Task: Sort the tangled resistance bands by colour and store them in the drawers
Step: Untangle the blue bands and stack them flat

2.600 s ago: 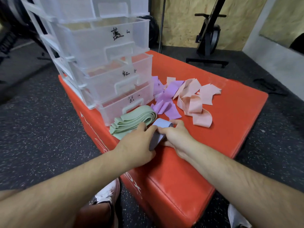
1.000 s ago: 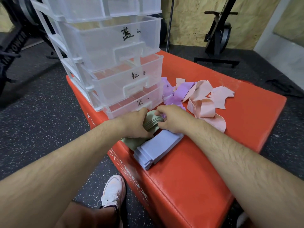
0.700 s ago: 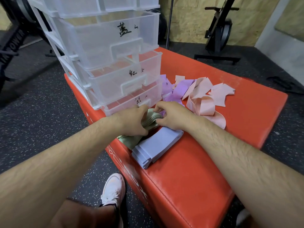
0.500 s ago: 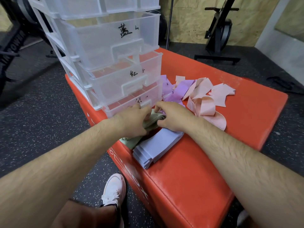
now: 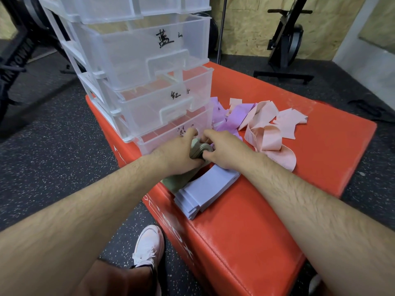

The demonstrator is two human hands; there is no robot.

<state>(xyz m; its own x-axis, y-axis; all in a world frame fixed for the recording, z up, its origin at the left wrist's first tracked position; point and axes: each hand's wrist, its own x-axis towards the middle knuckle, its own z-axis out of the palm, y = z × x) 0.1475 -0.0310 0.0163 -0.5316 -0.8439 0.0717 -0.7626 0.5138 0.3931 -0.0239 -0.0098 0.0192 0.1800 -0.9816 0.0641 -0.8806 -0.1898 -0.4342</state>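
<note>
Black speckled gym floor (image 5: 53, 163) all round, an OSB-board wall (image 5: 245, 24) at the far side and a black exercise machine (image 5: 286, 39) standing far right. Centre stage is the red plyo box (image 5: 245, 231), and everything sits on top of it. On its far left corner stands the clear plastic drawer unit (image 5: 89, 67), drawers stacked and each marked by hand in black. The upper labelled drawer (image 5: 132, 52) is see-through, the middle drawer (image 5: 149, 107) sits under it and the bottom drawer (image 5: 162, 137) is right at box level.

Both bare forearms reach in from the near edge and meet just in front of that bottom drawer. The left grip (image 5: 177, 154) is curled over the green bands (image 5: 199, 149), thumb up against the drawer front. The right grip (image 5: 226, 150) pinches the folded end of the same stack from the right, so the green bundle is clamped between the two. Its tail (image 5: 175, 180) pokes out under the left wrist, lying on the box.

To the right lie the pink bands (image 5: 265, 133), loose and looped. Just near of the hands sits the pale blue stack (image 5: 205, 191), neatly folded, touching the green tail. The purple bands (image 5: 233, 118) are jumbled between the drawers and the pink ones. Down on the floor, near left, is a white shoe (image 5: 147, 246).
</note>
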